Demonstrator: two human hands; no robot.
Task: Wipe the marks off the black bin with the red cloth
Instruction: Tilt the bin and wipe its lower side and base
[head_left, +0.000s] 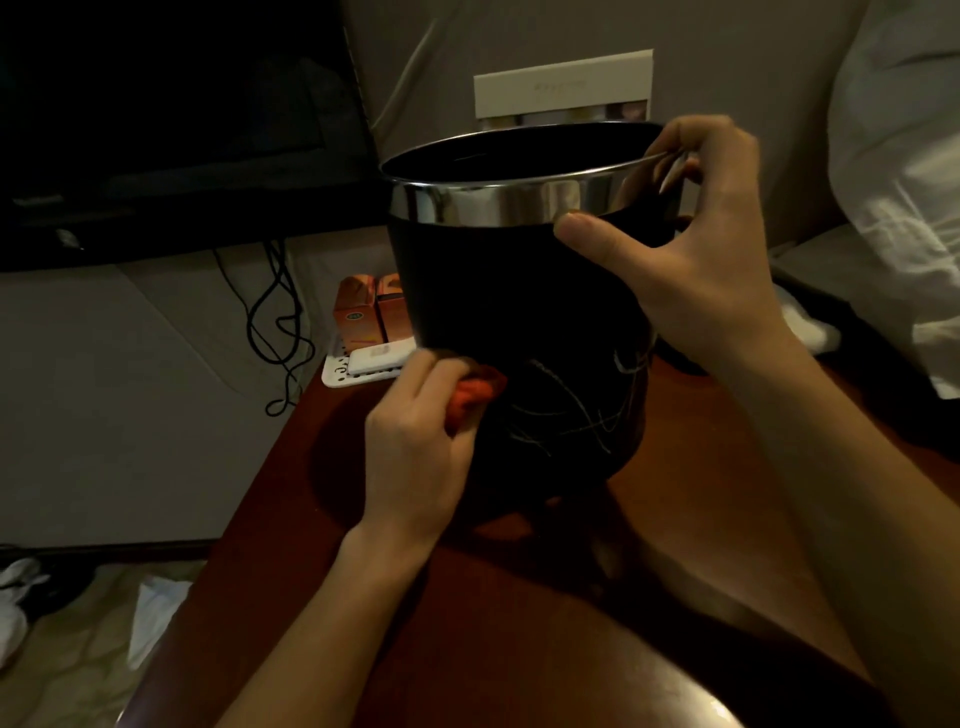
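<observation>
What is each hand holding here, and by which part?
Left hand grips the bunched red cloth against the black bin. Right hand holds the bin by its rim.

A dark reddish-brown counter (691, 452) carries everything here, its polished top catching a dull sheen near the bottom edge of the view. The black bin (519, 291) stands on it, tilted, its lower wall scrawled with pale marks. Behind the bin, at the counter's far left corner, lies a white perforated tray (335, 371) holding orange cartons (363, 312) and a flat white packet (376, 358) (its label too blurred to read). Dark cables (278, 322) hang down beside that corner.
</observation>
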